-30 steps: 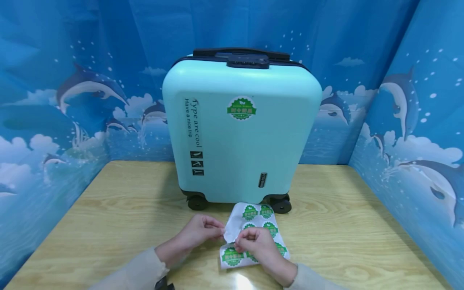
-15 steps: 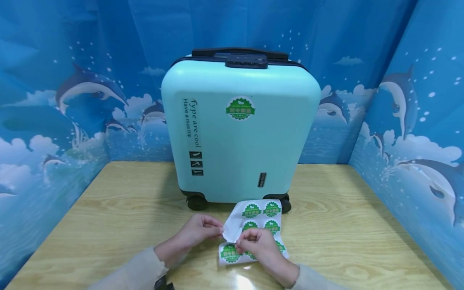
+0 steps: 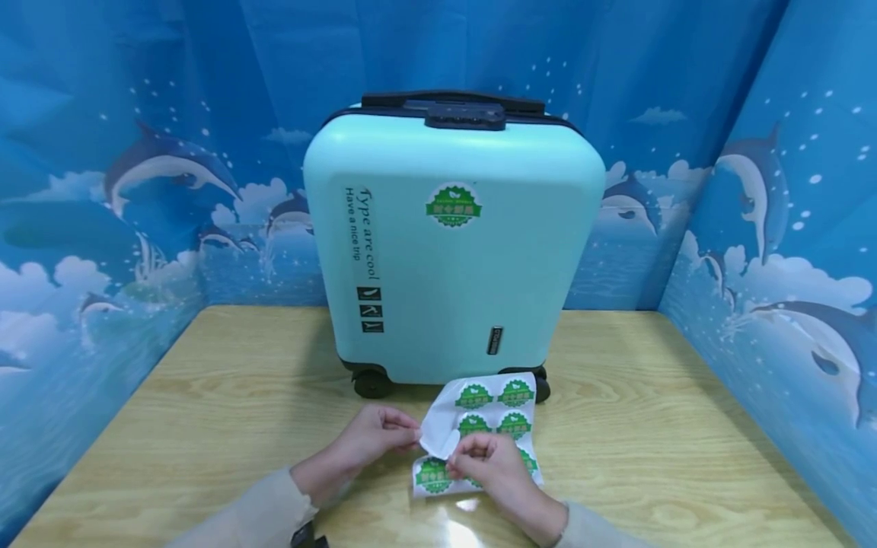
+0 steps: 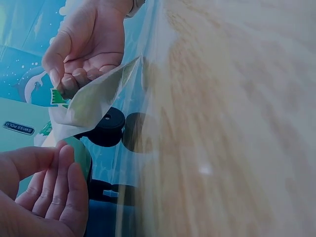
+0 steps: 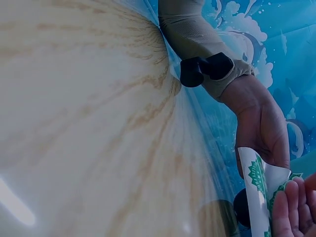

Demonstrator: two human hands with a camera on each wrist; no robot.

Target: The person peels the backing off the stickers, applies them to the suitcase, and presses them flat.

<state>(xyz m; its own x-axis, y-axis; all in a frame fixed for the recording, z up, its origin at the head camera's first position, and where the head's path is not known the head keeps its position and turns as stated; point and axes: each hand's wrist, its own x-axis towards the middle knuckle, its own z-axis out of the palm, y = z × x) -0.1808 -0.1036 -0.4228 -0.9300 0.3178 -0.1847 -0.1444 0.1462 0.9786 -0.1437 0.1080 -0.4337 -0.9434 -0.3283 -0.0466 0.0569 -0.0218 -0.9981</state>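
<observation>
A white sheet of round green stickers (image 3: 515,426) is raised in front of the suitcase, its left part bent up. My left hand (image 3: 379,440) pinches the sheet's left edge between thumb and fingertips. With thumb and index finger, my right hand (image 3: 488,463) pinches a sticker at the sheet's lower middle, covering part of it. In the left wrist view, a green sticker edge (image 4: 58,97) shows at the right hand's (image 4: 86,49) fingertips, and the left hand (image 4: 44,192) holds the sheet below. The right wrist view shows the sheet (image 5: 256,187) curling between both hands.
A mint-green suitcase (image 3: 438,281) stands upright on black wheels (image 3: 372,383) behind the hands. One round green sticker (image 3: 454,205) is on its upper front. The wood-grain table (image 3: 658,426) meets blue dolphin-print curtains (image 3: 767,228) at the back and sides.
The sheet's upper right part has lifted and spread upward, overlapping the suitcase's right wheel more. Both hands keep their grip and have barely moved.
</observation>
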